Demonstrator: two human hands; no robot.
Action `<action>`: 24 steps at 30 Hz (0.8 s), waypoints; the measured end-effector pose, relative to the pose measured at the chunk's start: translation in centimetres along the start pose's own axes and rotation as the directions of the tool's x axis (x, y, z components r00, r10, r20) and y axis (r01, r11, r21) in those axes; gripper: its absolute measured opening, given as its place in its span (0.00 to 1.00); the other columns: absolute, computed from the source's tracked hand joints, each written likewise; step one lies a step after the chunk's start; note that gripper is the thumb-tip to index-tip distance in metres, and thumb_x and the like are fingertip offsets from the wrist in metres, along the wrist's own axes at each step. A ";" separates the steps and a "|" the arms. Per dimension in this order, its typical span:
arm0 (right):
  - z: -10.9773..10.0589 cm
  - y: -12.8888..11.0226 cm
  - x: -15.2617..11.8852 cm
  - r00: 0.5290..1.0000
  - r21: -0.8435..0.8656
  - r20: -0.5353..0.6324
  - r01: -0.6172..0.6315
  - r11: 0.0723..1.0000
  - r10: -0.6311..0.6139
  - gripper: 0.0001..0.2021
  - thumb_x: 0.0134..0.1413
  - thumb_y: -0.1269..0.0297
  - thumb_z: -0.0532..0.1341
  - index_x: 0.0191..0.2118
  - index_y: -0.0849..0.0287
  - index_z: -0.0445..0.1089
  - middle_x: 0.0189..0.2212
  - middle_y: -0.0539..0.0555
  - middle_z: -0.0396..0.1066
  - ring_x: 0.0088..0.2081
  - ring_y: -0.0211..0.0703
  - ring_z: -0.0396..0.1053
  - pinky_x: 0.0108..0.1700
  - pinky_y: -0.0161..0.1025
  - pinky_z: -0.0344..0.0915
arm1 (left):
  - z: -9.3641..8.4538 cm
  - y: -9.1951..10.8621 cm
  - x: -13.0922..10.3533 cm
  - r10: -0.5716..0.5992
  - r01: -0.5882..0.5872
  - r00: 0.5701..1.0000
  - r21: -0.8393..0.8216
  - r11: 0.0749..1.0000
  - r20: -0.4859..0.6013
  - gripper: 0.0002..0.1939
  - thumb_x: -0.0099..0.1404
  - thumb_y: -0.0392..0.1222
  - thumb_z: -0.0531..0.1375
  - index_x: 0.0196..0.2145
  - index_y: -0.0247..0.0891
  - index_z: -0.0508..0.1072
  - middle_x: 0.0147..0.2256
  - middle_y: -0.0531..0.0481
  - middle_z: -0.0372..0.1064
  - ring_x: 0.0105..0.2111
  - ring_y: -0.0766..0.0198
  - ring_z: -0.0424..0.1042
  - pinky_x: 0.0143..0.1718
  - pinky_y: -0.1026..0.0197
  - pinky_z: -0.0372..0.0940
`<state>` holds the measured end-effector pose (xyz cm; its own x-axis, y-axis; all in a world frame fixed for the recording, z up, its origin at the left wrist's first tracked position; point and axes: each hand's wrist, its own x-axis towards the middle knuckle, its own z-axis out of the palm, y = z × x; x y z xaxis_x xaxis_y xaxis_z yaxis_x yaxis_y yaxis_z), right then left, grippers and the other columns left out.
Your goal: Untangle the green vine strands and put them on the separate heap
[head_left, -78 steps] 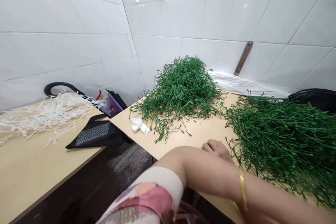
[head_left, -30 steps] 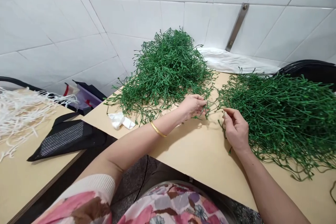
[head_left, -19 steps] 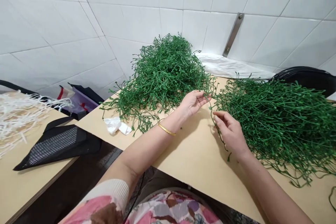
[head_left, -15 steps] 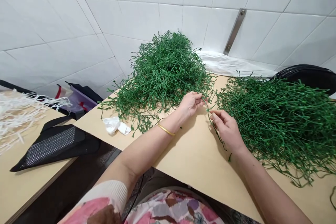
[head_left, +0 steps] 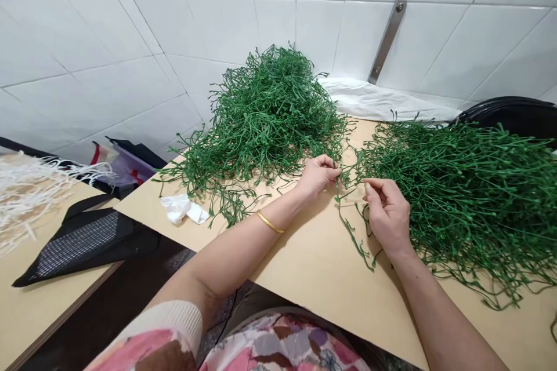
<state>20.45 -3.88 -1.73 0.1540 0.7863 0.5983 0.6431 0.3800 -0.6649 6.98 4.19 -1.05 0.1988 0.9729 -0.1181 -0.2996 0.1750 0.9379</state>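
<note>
Right hand (head_left: 389,217) farther from left hand (head_left: 319,178), green strands (head_left: 278,110) tangled

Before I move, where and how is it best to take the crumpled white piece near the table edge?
Probably pinch the bunched left part of the white piece from above, on the near side: its folds look raised there, and loose green strands lie to its right.

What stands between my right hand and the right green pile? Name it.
Nothing visible stands between your right hand and the green pile beside it; the crumpled white tissue lies off left.
</note>
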 end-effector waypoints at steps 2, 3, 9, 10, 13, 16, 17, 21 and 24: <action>-0.1 -0.2 0.1 0.995 -0.044 -0.003 0.099 0.994 -0.099 0.09 0.55 0.68 0.52 0.37 0.60 0.68 0.33 0.56 0.66 0.36 0.42 0.64 0.38 0.40 0.62 | 0.1 -0.2 0.0 0.030 -0.030 1.000 0.042 0.999 0.006 0.10 0.46 0.28 0.60 0.21 0.35 0.60 0.17 0.57 0.60 0.15 0.73 0.62 0.16 0.70 0.54; 0.0 -0.3 0.0 0.988 -0.074 0.014 0.152 0.986 -0.152 0.09 0.55 0.69 0.51 0.37 0.59 0.68 0.35 0.57 0.66 0.38 0.43 0.64 0.40 0.41 0.62 | 0.2 -0.2 -0.1 0.042 -0.043 0.999 0.057 0.997 0.012 0.10 0.46 0.28 0.61 0.21 0.35 0.61 0.17 0.58 0.60 0.14 0.74 0.61 0.15 0.70 0.53; 0.5 0.3 -0.2 0.955 -0.334 0.182 0.286 0.898 -0.236 0.09 0.52 0.67 0.56 0.40 0.57 0.69 0.39 0.57 0.67 0.42 0.49 0.59 0.42 0.45 0.55 | 0.5 -0.2 -0.4 0.048 -0.049 0.997 0.018 0.999 0.052 0.10 0.47 0.29 0.61 0.21 0.35 0.61 0.15 0.59 0.58 0.13 0.75 0.58 0.16 0.71 0.52; 0.6 0.5 -0.2 0.956 -0.355 0.194 0.279 0.892 -0.222 0.09 0.52 0.66 0.56 0.39 0.57 0.69 0.37 0.56 0.68 0.41 0.48 0.58 0.41 0.44 0.54 | 0.5 -0.2 -0.4 0.019 -0.018 0.999 -0.030 0.999 0.049 0.10 0.47 0.29 0.61 0.21 0.35 0.61 0.15 0.59 0.58 0.13 0.75 0.58 0.16 0.71 0.53; 0.9 0.7 -0.2 0.960 -0.376 0.212 0.251 0.892 -0.180 0.06 0.54 0.66 0.55 0.35 0.58 0.69 0.29 0.54 0.68 0.37 0.46 0.58 0.39 0.42 0.53 | 0.1 -0.2 -0.8 -0.116 0.127 0.991 -0.177 0.976 0.072 0.09 0.48 0.29 0.61 0.24 0.35 0.62 0.17 0.57 0.61 0.15 0.73 0.61 0.20 0.68 0.59; 1.1 0.7 -0.2 0.961 -0.371 0.220 0.243 0.896 -0.170 0.06 0.54 0.66 0.54 0.31 0.59 0.67 0.28 0.54 0.68 0.35 0.45 0.57 0.38 0.41 0.52 | -0.3 -0.4 -1.4 -0.228 0.257 0.957 -0.162 0.953 0.177 0.07 0.49 0.29 0.61 0.25 0.34 0.65 0.19 0.53 0.65 0.19 0.70 0.66 0.25 0.64 0.64; 1.1 0.7 -0.2 0.961 -0.366 0.219 0.241 0.899 -0.169 0.06 0.54 0.67 0.54 0.30 0.59 0.67 0.28 0.54 0.67 0.35 0.45 0.57 0.38 0.41 0.52 | -0.4 -0.5 -1.5 -0.252 0.283 0.944 -0.131 0.950 0.211 0.06 0.50 0.29 0.61 0.23 0.33 0.65 0.19 0.52 0.65 0.20 0.69 0.67 0.25 0.64 0.64; 1.2 0.7 -0.2 0.969 -0.339 0.204 0.205 0.918 -0.141 0.07 0.55 0.67 0.52 0.29 0.58 0.65 0.30 0.55 0.66 0.35 0.45 0.58 0.37 0.40 0.52 | -0.2 -1.0 -1.6 -0.274 0.296 0.933 -0.066 0.953 0.233 0.10 0.50 0.26 0.60 0.19 0.33 0.62 0.16 0.52 0.63 0.17 0.72 0.64 0.23 0.68 0.60; 1.2 0.8 -0.1 0.971 -0.323 0.191 0.200 0.925 -0.143 0.06 0.54 0.68 0.52 0.35 0.58 0.66 0.36 0.56 0.67 0.39 0.46 0.59 0.39 0.41 0.52 | 0.0 -1.2 -1.4 -0.240 0.270 0.941 -0.102 0.957 0.238 0.11 0.49 0.27 0.61 0.18 0.33 0.61 0.15 0.54 0.60 0.17 0.73 0.63 0.22 0.69 0.59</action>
<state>20.04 -3.07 -2.81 -0.0860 0.8022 0.5908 0.8681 0.3514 -0.3507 7.07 2.65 -1.99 0.4816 0.8373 -0.2588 -0.3280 0.4460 0.8328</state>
